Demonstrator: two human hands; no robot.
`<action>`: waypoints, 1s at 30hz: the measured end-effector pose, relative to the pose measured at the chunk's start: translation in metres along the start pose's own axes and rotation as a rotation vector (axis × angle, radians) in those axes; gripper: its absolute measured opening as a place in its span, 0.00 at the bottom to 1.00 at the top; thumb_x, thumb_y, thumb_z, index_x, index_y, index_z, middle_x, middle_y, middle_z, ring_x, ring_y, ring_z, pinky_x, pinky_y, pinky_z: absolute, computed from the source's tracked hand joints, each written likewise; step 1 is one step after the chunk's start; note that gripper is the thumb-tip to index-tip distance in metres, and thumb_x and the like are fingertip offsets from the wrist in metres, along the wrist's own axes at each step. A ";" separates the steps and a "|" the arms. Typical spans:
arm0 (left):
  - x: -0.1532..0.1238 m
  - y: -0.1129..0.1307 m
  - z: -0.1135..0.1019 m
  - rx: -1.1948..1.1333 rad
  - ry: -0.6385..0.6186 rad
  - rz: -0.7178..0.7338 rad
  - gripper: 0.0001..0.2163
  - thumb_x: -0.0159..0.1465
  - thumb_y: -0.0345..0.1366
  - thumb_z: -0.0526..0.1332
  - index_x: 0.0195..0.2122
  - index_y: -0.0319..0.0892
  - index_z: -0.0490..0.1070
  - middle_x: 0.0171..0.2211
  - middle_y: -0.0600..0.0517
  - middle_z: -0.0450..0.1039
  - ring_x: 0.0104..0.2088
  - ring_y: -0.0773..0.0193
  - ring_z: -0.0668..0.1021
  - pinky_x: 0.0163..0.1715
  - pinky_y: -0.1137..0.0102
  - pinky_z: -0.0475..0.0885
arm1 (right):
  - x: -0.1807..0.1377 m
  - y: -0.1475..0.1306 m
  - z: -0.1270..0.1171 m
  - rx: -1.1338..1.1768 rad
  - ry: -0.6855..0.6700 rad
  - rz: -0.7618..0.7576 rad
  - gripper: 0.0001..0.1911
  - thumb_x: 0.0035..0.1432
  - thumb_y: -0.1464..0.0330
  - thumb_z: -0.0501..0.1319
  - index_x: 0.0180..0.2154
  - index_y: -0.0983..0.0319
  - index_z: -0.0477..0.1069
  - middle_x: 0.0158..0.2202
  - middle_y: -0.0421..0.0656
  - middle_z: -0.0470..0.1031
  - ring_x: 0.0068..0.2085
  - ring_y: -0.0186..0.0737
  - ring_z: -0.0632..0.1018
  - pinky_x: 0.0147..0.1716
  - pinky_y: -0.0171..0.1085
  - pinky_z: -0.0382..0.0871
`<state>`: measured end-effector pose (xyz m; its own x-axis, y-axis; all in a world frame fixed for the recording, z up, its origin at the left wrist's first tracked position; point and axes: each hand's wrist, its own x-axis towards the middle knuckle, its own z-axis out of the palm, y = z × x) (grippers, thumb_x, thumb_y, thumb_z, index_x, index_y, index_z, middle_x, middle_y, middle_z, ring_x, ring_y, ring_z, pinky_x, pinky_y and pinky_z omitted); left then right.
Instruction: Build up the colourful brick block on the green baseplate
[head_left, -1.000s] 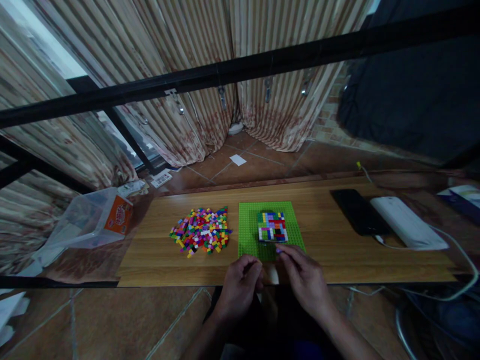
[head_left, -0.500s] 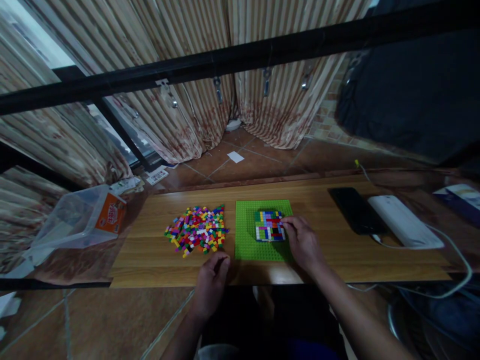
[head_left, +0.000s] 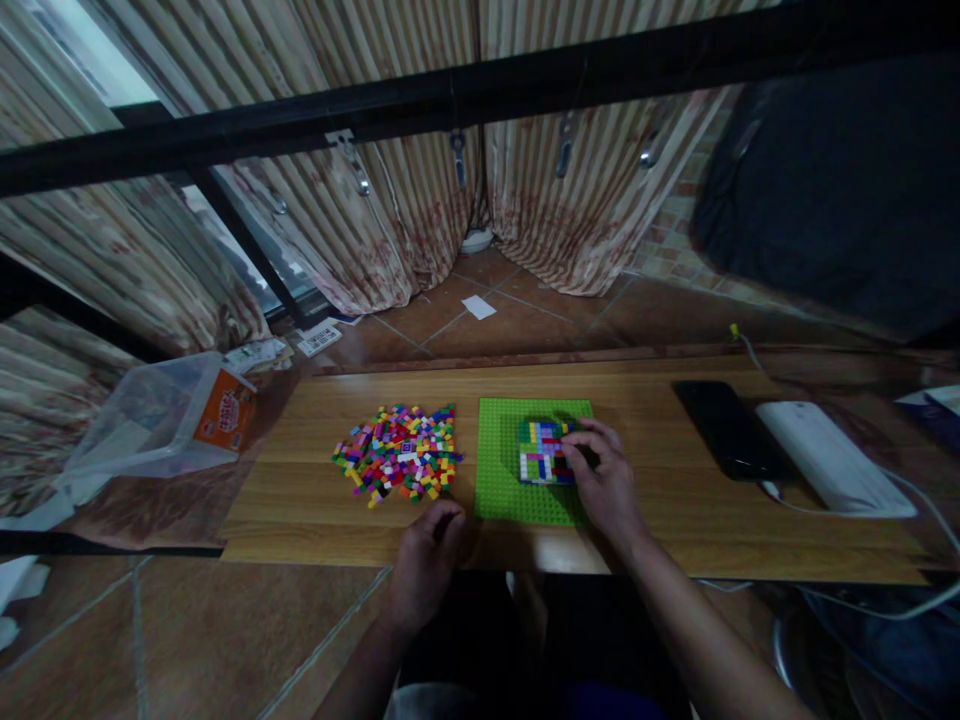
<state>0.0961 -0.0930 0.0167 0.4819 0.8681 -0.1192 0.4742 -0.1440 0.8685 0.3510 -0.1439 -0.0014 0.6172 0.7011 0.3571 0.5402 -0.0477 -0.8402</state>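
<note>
A green baseplate [head_left: 501,470] lies on the wooden board [head_left: 660,520], and a patch of multicoloured small bricks [head_left: 541,452] is built on it. My right hand [head_left: 606,484] rests over the right side of that patch, fingertips bent down onto the bricks; whether it holds a brick is hidden. A loose pile of small coloured bricks [head_left: 401,453] lies left of the baseplate. My left hand [head_left: 427,553] sits at the board's near edge, just below the pile, fingers curled in, with nothing visible in them.
A black phone [head_left: 726,430] and a white power bank [head_left: 829,457] with a cable lie on the board's right end. A clear plastic box [head_left: 161,420] with an orange label stands at the left. A black bar [head_left: 465,95] crosses overhead; curtains hang behind.
My right hand moved up from the board's near edge onto the brick patch. My left hand slid left along the near edge toward the loose pile.
</note>
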 end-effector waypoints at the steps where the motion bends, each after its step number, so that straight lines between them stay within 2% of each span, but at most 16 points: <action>1: 0.000 0.000 0.000 0.003 0.002 0.002 0.12 0.66 0.43 0.54 0.33 0.42 0.69 0.28 0.54 0.69 0.30 0.67 0.71 0.31 0.73 0.66 | 0.001 0.000 0.000 0.030 0.008 0.016 0.09 0.59 0.62 0.58 0.33 0.59 0.74 0.50 0.48 0.69 0.53 0.47 0.71 0.54 0.50 0.62; 8: 0.000 0.001 0.001 0.041 0.017 0.044 0.10 0.66 0.41 0.54 0.34 0.42 0.69 0.28 0.55 0.70 0.30 0.67 0.72 0.31 0.74 0.66 | 0.002 -0.002 0.005 0.120 0.020 0.073 0.08 0.55 0.63 0.59 0.33 0.59 0.74 0.45 0.47 0.72 0.49 0.45 0.73 0.52 0.47 0.64; 21: -0.001 0.004 0.002 0.040 0.026 0.038 0.10 0.65 0.41 0.55 0.34 0.43 0.71 0.28 0.54 0.72 0.30 0.66 0.74 0.32 0.73 0.68 | 0.006 0.000 0.013 0.109 0.070 0.123 0.08 0.51 0.63 0.61 0.29 0.60 0.75 0.41 0.46 0.73 0.46 0.45 0.74 0.51 0.48 0.65; 26: -0.001 0.006 0.002 -0.053 0.029 -0.003 0.10 0.64 0.43 0.56 0.33 0.42 0.72 0.29 0.52 0.73 0.32 0.65 0.74 0.32 0.73 0.69 | 0.002 0.006 0.003 0.185 0.030 0.149 0.12 0.54 0.59 0.61 0.35 0.60 0.76 0.40 0.46 0.75 0.43 0.44 0.76 0.46 0.46 0.68; 30: -0.002 0.012 0.008 -0.239 0.021 -0.078 0.10 0.61 0.43 0.59 0.32 0.41 0.71 0.27 0.53 0.71 0.28 0.67 0.73 0.27 0.74 0.69 | -0.014 0.003 -0.010 0.208 0.112 0.162 0.14 0.56 0.58 0.61 0.38 0.61 0.75 0.39 0.47 0.77 0.41 0.44 0.76 0.45 0.46 0.69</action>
<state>0.1067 -0.0998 0.0239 0.4340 0.8822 -0.1830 0.3205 0.0386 0.9464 0.3492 -0.1610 -0.0047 0.7513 0.6131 0.2442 0.3074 0.0023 -0.9516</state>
